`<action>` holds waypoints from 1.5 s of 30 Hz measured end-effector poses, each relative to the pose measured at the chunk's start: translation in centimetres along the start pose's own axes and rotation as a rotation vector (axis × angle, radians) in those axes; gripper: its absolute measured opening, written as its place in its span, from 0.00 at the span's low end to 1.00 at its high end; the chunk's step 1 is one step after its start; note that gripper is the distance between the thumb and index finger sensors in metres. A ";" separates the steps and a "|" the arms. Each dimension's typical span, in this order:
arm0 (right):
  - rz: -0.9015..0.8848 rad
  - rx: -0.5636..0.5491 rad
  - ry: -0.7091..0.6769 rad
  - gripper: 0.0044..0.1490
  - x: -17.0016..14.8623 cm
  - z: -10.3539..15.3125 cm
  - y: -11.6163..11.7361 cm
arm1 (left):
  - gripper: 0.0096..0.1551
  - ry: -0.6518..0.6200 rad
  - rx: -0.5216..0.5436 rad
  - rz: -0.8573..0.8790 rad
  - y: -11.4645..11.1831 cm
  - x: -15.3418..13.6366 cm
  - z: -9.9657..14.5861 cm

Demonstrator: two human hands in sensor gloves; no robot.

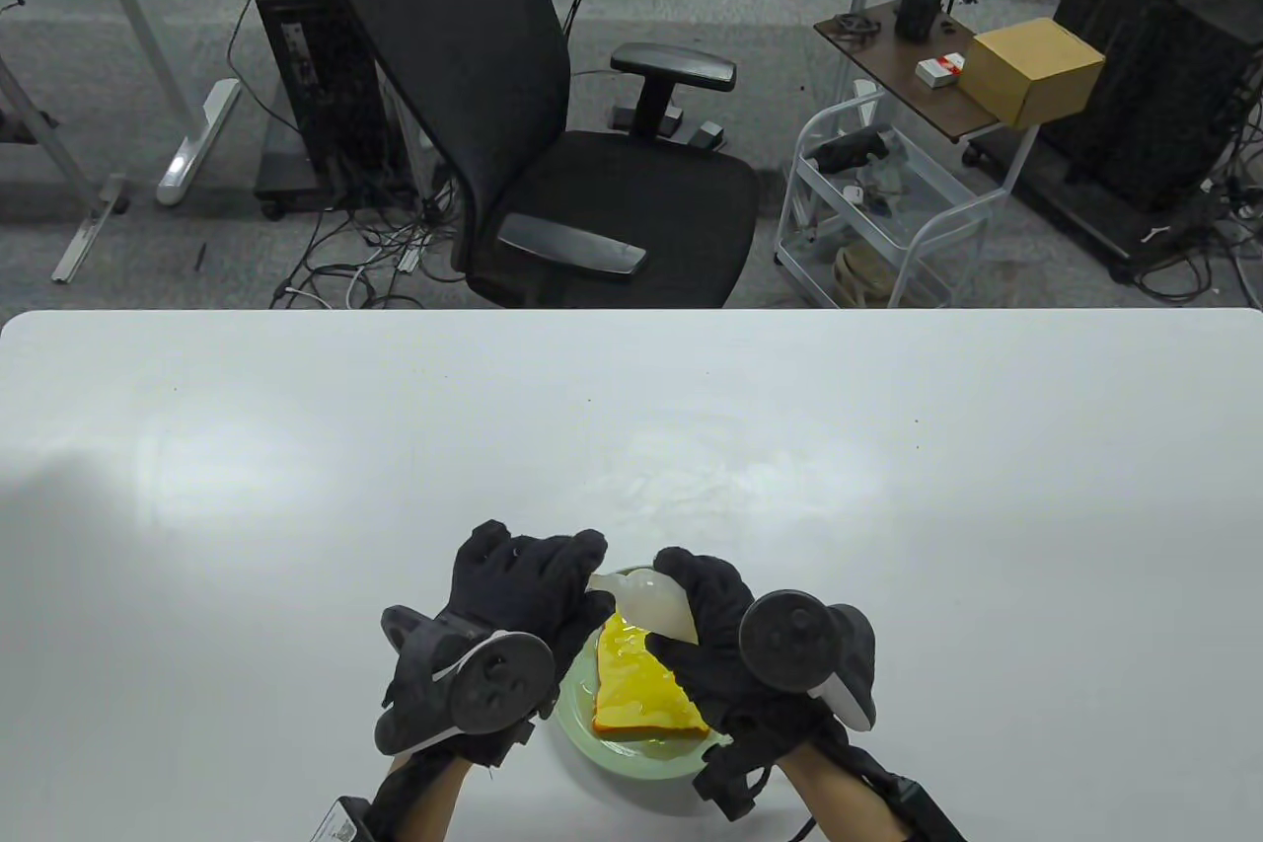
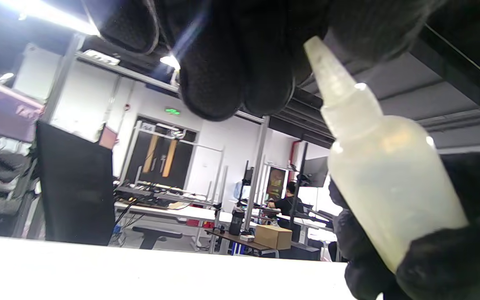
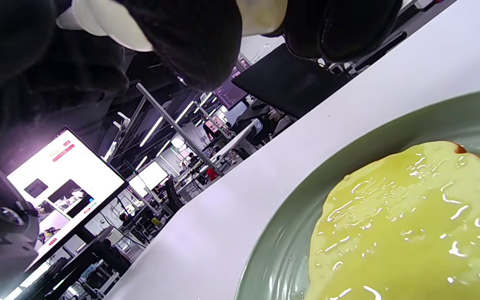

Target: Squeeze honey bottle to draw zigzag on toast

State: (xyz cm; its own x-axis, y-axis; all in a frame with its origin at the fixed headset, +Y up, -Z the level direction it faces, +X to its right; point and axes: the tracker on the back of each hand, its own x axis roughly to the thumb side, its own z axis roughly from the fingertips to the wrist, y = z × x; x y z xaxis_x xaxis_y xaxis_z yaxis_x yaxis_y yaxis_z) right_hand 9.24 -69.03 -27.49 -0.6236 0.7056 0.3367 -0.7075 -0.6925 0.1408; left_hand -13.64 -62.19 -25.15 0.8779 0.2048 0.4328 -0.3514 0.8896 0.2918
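Observation:
A slice of toast (image 1: pixel 641 684) with a glossy yellow coating lies on a green plate (image 1: pixel 631 763) at the table's near edge. My right hand (image 1: pixel 691 610) grips a translucent squeeze bottle (image 1: pixel 651 600) over the plate's far side, with its nozzle pointing left. My left hand (image 1: pixel 577 575) is curled at the nozzle tip; whether it pinches the tip is unclear. In the left wrist view the bottle (image 2: pixel 390 183) stands tilted with its bare nozzle under my left fingers (image 2: pixel 231 75). The right wrist view shows the shiny toast (image 3: pixel 411 225), the plate (image 3: pixel 348 154), and my fingers (image 3: pixel 194 41) around the bottle (image 3: pixel 106 21).
The white table (image 1: pixel 296 487) stretches wide to the left, right and far side of the plate. A black office chair (image 1: pixel 553 141) stands beyond the table's far edge, with a small cart (image 1: pixel 878 220) to its right.

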 end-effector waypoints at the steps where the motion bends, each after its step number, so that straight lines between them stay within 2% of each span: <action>1: 0.000 0.000 -0.008 0.48 0.1 0.0 0.0 | 0.33 0.025 -0.006 0.023 -0.1 -0.2 0.0; 6: 0.026 0.032 -0.021 0.48 0.4 0.0 0.2 | 0.28 0.012 -0.083 0.025 -0.5 -0.1 -0.3; 12: 0.016 0.103 -0.025 0.48 0.2 -0.2 0.1 | 0.27 -0.043 -0.058 -0.066 -0.5 0.1 -0.4; 15: 0.051 0.089 -0.038 0.48 0.4 -0.2 0.0 | 0.27 -0.029 -0.036 -0.030 -0.6 -0.1 -0.4; 17: 0.053 0.096 -0.039 0.49 0.4 -0.1 0.0 | 0.27 -0.021 -0.057 -0.006 -0.5 -0.2 -0.4; 26: 0.233 0.042 -0.133 0.53 1.4 0.3 -0.5 | 0.27 -0.047 -0.056 0.005 -0.7 -0.3 -0.5; 28: 0.209 0.041 -0.145 0.52 1.4 0.3 -0.6 | 0.27 -0.040 -0.063 -0.024 -0.7 -0.2 -0.5; 31: 0.192 -0.018 -0.155 0.50 1.2 0.4 -0.5 | 0.27 -0.042 -0.048 -0.005 -0.6 -0.1 -0.5; 38: 0.318 -0.073 -0.154 0.47 1.5 0.6 -0.6 | 0.26 -0.083 -0.049 0.016 -0.3 0.3 -0.3; 40: 0.289 -0.138 -0.124 0.47 1.0 0.6 -1.1 | 0.28 -0.073 -0.077 0.059 -0.3 0.3 -0.3; 45: 0.241 -0.168 -0.087 0.47 0.5 0.5 -2.5 | 0.37 -0.024 -0.133 0.005 -0.7 0.0 -0.4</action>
State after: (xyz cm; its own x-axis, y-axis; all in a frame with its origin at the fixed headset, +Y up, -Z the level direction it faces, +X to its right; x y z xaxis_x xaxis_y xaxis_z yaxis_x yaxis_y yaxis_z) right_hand 10.84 -67.04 -27.21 -0.7542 0.5037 0.4213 -0.5925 -0.7986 -0.1059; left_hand -13.29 -62.68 -25.73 0.8673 0.2012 0.4552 -0.3086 0.9350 0.1747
